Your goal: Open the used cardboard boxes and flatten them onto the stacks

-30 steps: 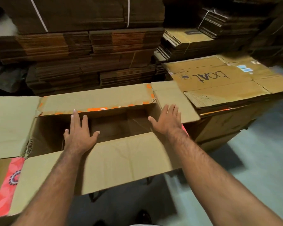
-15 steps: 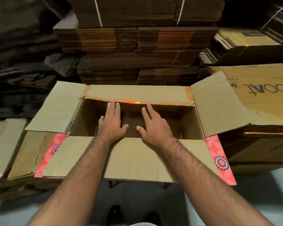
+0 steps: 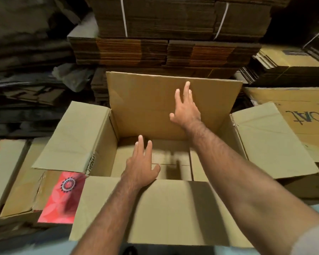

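Amid strapped bundles of flattened cardboard [image 3: 173, 24], an open box [image 3: 92, 137].
Left hand [image 3: 140, 166] reaches inside, fingers straight, holding nothing; right hand [image 3: 186, 109] spreads flat against the raised far flap [image 3: 145, 103]. Flattened stacks [image 3: 302, 115] flank it.

Both forearms are bare and hairy. The right arm [image 3: 247, 173] shows a pale grey sleeve [image 3: 313, 240] edge near the elbow.
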### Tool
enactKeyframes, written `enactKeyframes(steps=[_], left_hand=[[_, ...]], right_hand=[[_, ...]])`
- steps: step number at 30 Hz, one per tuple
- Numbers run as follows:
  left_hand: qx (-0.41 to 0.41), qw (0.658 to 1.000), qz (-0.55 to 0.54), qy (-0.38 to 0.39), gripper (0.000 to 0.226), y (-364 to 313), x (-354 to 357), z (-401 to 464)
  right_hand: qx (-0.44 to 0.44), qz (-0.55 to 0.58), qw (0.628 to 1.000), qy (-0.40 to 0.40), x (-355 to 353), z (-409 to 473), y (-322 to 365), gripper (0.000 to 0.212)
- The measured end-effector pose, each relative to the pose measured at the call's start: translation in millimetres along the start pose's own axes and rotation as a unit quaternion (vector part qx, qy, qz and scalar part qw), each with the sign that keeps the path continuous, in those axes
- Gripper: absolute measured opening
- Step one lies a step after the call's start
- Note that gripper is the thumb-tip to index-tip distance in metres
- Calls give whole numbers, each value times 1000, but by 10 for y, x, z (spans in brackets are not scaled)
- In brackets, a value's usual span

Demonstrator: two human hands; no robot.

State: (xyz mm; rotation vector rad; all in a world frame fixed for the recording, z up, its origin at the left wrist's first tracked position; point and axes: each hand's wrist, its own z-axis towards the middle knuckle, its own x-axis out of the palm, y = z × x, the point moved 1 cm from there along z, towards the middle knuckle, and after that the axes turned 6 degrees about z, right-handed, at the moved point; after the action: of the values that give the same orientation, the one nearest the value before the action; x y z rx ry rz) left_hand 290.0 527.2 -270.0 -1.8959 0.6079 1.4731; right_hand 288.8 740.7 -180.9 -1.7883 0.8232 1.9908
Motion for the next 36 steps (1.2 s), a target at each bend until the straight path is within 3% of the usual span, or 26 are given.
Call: enactKeyframes(steps=[5,9,13,17,22,27,31,34,36], left_hand=[[-6,1000,-10,22,88,-4,38,52],[-4,1000,-17,23,85,14,50,96],[-8,999,-25,35,82,6,41,85],[-16,998,-26,46,76,-14,12,81],[-10,1000,0,24,49,-59,-53,-1],[28,998,49,4,39,-180,-200,-226],[73,995,57,31,48,-309,-314,-516],[106,992,23,64,76,-387,-437,-770],[134,987,-1,84,94,-437,-525,-950]], right_hand=[[56,18,987,151,455,269,-53,106],[58,-12,990,129,663,266,-75,110],[50,32,985,159,548,266,-108,107],[40,77,989,119,408,-104,-190,109],[-33,118,988,97,320,-1051,-267,106],[-153,161,954,202,140,-2088,-406,114],[-202,127,938,251,-14,-2611,-475,125],[-231,102,944,214,-52,-2847,-483,131],[-222,89,954,180,-63,-2931,-504,118]])
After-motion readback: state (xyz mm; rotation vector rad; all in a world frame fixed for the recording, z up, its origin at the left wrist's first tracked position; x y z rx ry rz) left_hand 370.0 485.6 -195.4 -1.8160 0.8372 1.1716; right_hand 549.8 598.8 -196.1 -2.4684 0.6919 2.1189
